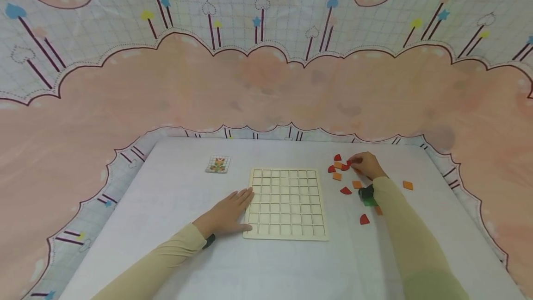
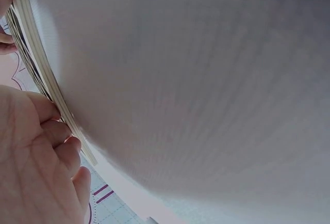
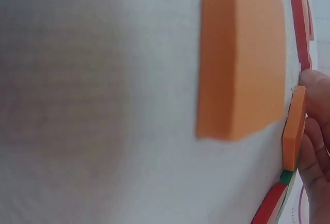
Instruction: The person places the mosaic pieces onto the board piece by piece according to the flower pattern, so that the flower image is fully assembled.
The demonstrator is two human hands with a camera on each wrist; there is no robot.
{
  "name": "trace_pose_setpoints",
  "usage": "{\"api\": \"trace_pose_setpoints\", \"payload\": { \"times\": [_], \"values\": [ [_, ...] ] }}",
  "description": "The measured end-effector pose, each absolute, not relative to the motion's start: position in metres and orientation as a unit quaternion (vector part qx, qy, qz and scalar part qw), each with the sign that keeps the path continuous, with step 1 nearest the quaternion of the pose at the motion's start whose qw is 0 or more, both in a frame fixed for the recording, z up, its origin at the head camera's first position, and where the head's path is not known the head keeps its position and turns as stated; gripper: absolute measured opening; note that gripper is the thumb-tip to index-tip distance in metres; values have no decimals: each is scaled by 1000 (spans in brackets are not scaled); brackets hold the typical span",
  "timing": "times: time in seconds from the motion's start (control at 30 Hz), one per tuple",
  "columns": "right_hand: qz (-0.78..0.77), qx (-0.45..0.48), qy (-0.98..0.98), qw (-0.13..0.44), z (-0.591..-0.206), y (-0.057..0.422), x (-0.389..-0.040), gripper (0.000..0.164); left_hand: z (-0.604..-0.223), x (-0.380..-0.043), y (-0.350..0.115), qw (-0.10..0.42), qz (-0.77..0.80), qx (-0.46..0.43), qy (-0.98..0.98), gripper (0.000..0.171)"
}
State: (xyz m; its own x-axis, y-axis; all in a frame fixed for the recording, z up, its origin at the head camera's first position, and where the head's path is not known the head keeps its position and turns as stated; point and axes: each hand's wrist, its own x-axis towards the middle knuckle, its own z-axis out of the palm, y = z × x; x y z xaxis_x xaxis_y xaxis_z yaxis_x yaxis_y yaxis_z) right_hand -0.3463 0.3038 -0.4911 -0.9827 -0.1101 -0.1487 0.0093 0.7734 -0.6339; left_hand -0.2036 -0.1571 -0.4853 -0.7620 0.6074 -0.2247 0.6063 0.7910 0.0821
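A pale wooden grid board (image 1: pixel 289 204) lies flat on the table. My left hand (image 1: pixel 226 212) rests along its left edge with fingers straight and thumb spread; the left wrist view shows that hand (image 2: pixel 36 152) against the board's rim (image 2: pixel 38 53). Off to the board's right, my right hand (image 1: pixel 366 165) pinches a small red piece (image 1: pixel 349 163) at its fingertips, among loose red and orange pieces. An orange square piece (image 3: pixel 258 59) looms large in the right wrist view, and another orange piece (image 3: pixel 294 128) partly covers the fingers there.
A small pattern card (image 1: pixel 218 164) lies beyond the board's upper left corner. Red quarter-round pieces (image 1: pixel 364 219), a green piece (image 1: pixel 369 202) and an orange square (image 1: pixel 408 185) are scattered on the right side of the white table (image 1: pixel 175 184). A patterned cloth hangs behind.
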Motion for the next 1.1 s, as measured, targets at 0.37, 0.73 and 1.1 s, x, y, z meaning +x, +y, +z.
{"api": "trace_pose_setpoints", "payload": {
  "times": [0.37,0.73,1.1],
  "values": [
    [-339,-43,937,76,-484,293,-355,33,-480,-203,-164,118,4,302,946,92],
    [-338,-43,938,69,-488,295,-348,34,-478,-198,-164,120,36,311,942,91],
    [-333,-43,940,62,-493,304,-338,31,-486,-196,-158,112,21,316,942,92]
  ]
}}
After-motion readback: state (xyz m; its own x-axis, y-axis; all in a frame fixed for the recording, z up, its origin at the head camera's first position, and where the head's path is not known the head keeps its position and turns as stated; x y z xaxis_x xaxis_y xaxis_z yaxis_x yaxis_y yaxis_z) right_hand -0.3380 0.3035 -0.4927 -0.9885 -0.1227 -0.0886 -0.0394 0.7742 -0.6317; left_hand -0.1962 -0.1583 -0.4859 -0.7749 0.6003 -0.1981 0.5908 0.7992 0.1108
